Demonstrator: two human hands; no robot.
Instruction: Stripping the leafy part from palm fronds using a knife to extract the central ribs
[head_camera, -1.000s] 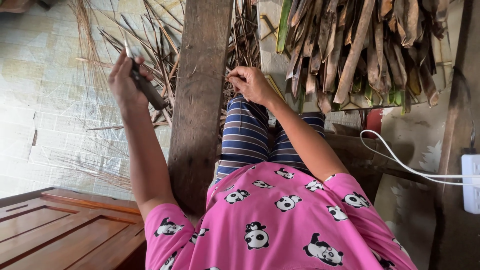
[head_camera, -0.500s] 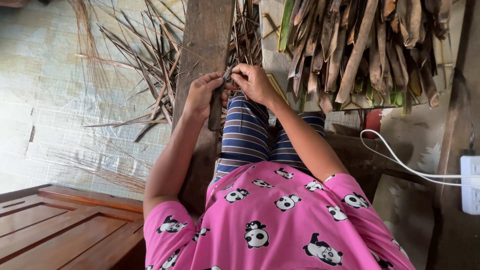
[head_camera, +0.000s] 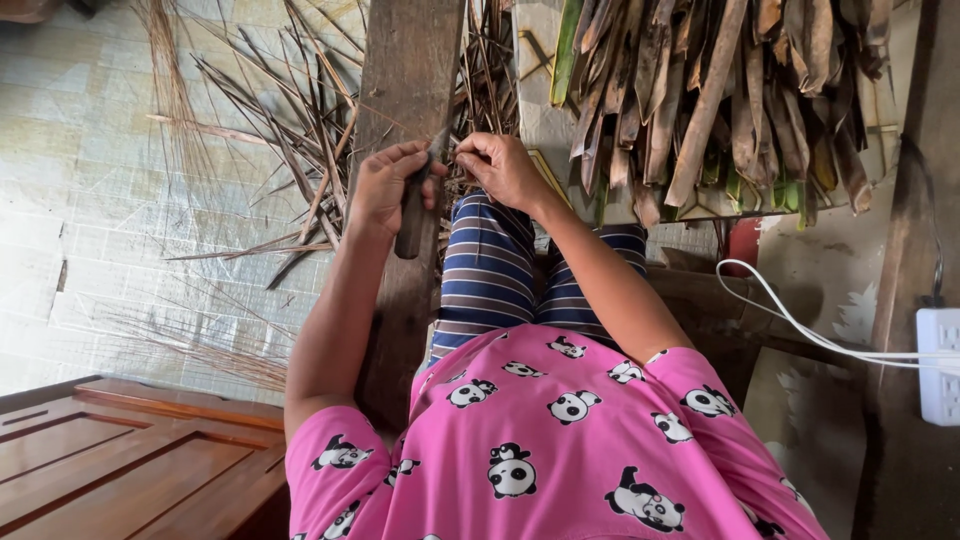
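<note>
A: Left hand (head_camera: 385, 185)?

B: Closed round the dark handle of a knife (head_camera: 410, 222). Fingers wrapped over the top, butt of the handle poking out below the palm, blade end up towards the fingertips (blade itself mostly hidden, only a sliver seen).

A: Right hand (head_camera: 500, 165)?

B: Pinched shut, thumb and fingertips on a thin dry strip (head_camera: 458, 157). Too thin to follow along its length.

A: Strip relative to both grips?

B: Right between them. Held at the right fingertips, pointing left at the top of the knife. Hard to tell whether touching the blade or just beside it. Hands themselves nearly meeting, just above the knee.

A: Under the hands?

B: Upright weathered plank (head_camera: 405, 70), running from top edge down past the left forearm. Left hand and knife in front of it. Striped trousers (head_camera: 490, 280) just right of it, below the right hand.

A: Surroundings?

B: Loose dry fronds (head_camera: 285, 140) scattered over the pale tiled floor (head_camera: 80, 220), left of the plank and behind it. Thick bundle (head_camera: 700, 90) of brown and green leaf pieces at upper right, well apart from the knife. White cable (head_camera: 800, 325) curving to a white socket block (head_camera: 940, 365) at the right edge. Brown wooden panel (head_camera: 120, 450) at bottom left.
</note>
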